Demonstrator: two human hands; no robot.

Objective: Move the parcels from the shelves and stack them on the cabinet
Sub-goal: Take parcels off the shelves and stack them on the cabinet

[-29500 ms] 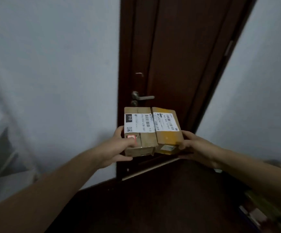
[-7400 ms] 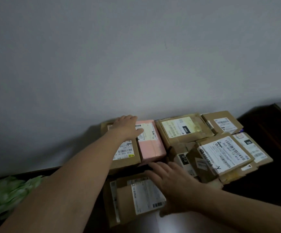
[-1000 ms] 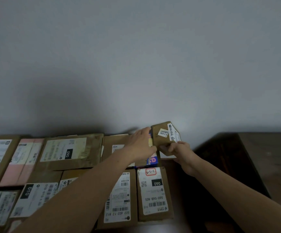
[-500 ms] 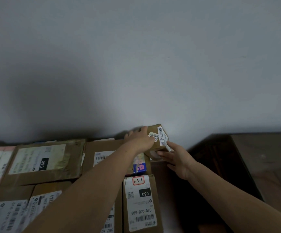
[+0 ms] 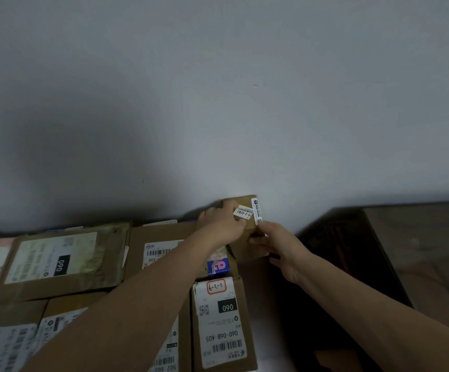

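The small parcel [image 5: 251, 230] stands against the wall, at the right end of the other parcels [image 5: 65, 260] on the dark cabinet [image 5: 338, 253]. The left hand [image 5: 222, 224] grips it from the top. The right hand [image 5: 282, 247] touches its near side, with fingers almost straight.

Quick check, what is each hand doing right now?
Left hand: grips the small parcel.
Right hand: open, straight fingers touching that parcel's side.
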